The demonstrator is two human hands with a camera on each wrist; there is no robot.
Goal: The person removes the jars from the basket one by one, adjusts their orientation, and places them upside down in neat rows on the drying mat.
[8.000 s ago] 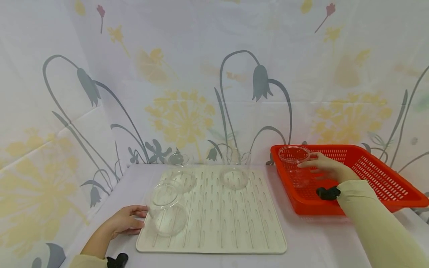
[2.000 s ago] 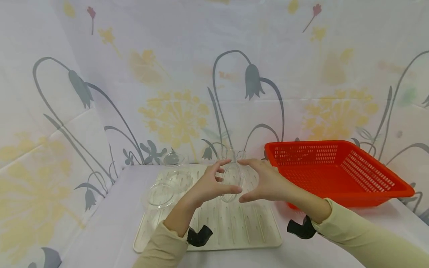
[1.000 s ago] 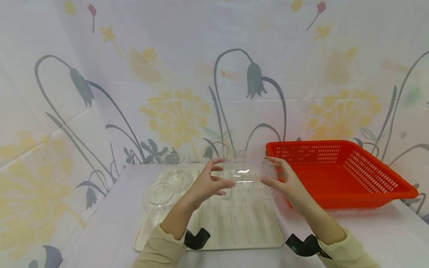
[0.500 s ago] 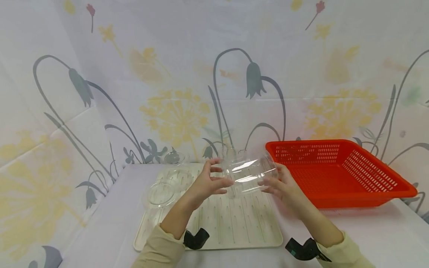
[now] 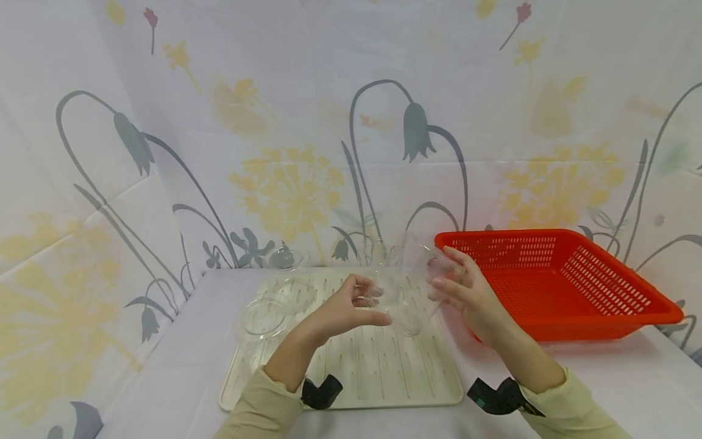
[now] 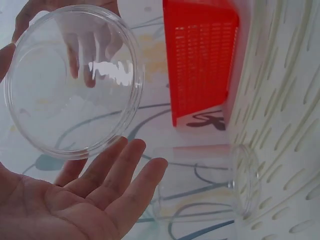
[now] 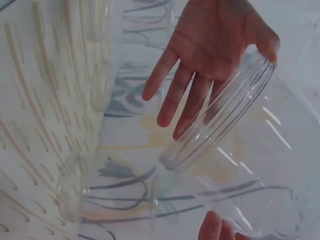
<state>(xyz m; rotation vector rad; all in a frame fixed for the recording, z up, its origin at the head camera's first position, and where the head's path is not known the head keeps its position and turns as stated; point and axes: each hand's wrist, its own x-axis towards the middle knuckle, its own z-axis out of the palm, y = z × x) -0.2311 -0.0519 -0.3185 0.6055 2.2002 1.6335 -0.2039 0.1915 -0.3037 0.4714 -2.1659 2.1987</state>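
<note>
My right hand (image 5: 463, 292) grips a clear plastic jar (image 5: 418, 268) near its base, holding it tilted above the mat, threaded rim (image 7: 220, 120) pointing down and left. Behind the jar in the left wrist view, the right hand's fingers (image 6: 95, 47) show through its wall. My left hand (image 5: 345, 308) stays at the rim with its fingers spread and fairly straight. In the right wrist view the left thumb (image 7: 267, 47) touches the rim, or nearly so. Another clear jar (image 6: 195, 182) stands on the mat just behind.
Under both hands lies a cream ridged drying mat (image 5: 340, 381). Two more clear jars, a front one (image 5: 264, 318) and a back one (image 5: 286, 259), stand at its left. To the right is a red perforated basket (image 5: 548, 329). A flower-printed cloth (image 5: 351, 122) hangs behind.
Earlier my right hand lifted the jar from the basket and brought it over the mat to my left hand. Lately the jar has swung from sideways to rim down, and the left fingers have loosened.
</note>
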